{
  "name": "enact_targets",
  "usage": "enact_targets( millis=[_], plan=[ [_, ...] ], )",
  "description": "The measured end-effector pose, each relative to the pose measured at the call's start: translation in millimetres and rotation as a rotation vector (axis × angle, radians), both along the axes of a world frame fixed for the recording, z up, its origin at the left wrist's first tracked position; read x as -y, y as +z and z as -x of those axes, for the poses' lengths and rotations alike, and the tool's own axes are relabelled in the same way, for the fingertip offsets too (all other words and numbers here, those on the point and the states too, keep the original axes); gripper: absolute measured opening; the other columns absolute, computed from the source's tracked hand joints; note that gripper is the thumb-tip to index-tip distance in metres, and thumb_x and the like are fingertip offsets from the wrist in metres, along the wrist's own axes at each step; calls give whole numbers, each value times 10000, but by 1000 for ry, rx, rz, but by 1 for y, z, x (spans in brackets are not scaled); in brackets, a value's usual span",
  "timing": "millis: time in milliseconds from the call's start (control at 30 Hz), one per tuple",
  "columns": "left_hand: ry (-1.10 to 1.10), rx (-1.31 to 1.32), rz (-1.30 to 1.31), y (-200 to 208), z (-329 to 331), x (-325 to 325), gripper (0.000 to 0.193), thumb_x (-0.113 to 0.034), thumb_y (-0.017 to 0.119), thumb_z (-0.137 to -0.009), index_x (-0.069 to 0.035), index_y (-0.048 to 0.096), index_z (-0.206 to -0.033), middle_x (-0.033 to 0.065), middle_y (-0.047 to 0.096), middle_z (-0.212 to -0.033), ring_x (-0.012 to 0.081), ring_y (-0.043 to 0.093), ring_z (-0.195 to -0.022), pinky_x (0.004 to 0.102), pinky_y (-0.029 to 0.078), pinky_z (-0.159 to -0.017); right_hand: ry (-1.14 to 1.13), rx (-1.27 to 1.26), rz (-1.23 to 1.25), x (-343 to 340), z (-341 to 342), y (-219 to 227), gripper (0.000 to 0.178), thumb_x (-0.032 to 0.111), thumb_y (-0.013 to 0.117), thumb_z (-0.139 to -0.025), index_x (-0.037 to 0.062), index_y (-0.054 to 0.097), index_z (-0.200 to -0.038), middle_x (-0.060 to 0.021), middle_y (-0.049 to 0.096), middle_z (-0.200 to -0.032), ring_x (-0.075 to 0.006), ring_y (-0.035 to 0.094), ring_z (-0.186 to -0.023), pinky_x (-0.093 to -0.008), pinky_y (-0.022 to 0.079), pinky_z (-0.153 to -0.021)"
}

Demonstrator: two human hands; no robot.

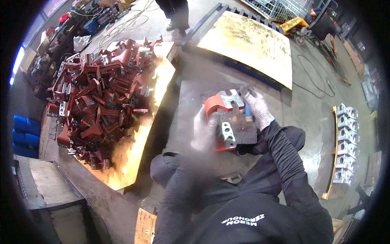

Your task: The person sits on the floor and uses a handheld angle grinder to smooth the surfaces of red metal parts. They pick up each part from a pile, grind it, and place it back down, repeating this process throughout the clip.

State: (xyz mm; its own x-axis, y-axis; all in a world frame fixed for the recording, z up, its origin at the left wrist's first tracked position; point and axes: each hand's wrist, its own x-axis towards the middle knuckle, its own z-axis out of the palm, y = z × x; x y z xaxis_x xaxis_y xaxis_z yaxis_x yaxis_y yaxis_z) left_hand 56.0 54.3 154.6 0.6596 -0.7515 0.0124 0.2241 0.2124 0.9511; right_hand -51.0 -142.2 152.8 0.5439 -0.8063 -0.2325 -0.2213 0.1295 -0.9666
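In front of my lap, a red metal bracket [214, 103] with bare machined faces and bolt holes rests tilted on a dark block [246, 133]. My left hand [204, 129], in a pale work glove, is closed on the bracket's left side; its outline is blurred. Across the bracket, my gloved right hand [258, 107] is curled by the far right corner. A blue handle-like piece [248, 113] shows just beside that palm. Whether the right fingers grip it or a dark thing near their tips is hard to see.
Many similar red brackets [101, 101] are heaped on a wooden board [132, 156] at left. A wood-topped pallet [252, 49] lies ahead. Silver castings [345, 142] line a board at right. A hose [317, 81] crosses the floor. One person [174, 14] stands ahead; another [325, 26] is far right.
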Motion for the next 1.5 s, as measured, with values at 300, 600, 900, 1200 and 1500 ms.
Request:
enact_targets(
  millis=[300, 600, 900, 1200, 1500],
  plan=[
    [249, 659, -210, -9, -7, -5, 436, -259, 847, -658, -61, 612, -968, 160, 668, -796, 296, 686, -719, 370, 546, -658, 387, 167, -329, -40, -6, 61, 248, 198, 654, -904, 1, 648, -1055, -40, 659, -897, -106, 625, -699, -233, 509, -605],
    [448, 952, -52, -5, 14, -19, 375, -248, 752, -659, -89, 585, -955, 175, 629, -720, 385, 640, -697, 444, 511, -637, 398, 163, -462, -17, 36, 25, 181, 196, 550, -958, 48, 616, -1038, -25, 649, -826, -111, 623, -641, -227, 521, -601],
    [704, 939, -95, 54, -64, -39, 312, -232, 726, -679, -96, 589, -924, 173, 623, -682, 388, 628, -645, 448, 495, -602, 96, 49, -226, -14, 33, 48, 358, 468, 591, -919, 188, 590, -1142, 70, 550, -891, -48, 490, -708, -197, 365, -507],
    [877, 520, -1245, 48, 12, -318, 443, -216, 640, -762, -11, 464, -1113, 192, 663, -779, 369, 674, -744, 454, 539, -647, 208, -60, -328, 29, 75, -45, 360, 398, 645, -898, 96, 594, -1087, 27, 514, -881, -93, 440, -727, -230, 395, -639],
    [816, 40, -1487, -71, 274, -540, 301, -207, 433, -956, -88, 600, -1176, 146, 622, -1193, 302, 584, -1106, 383, 462, -938, 291, 8, -337, -33, 64, 28, 205, 263, 622, -946, 91, 621, -1059, 7, 607, -815, -63, 531, -635, -190, 388, -493]
  ],
)
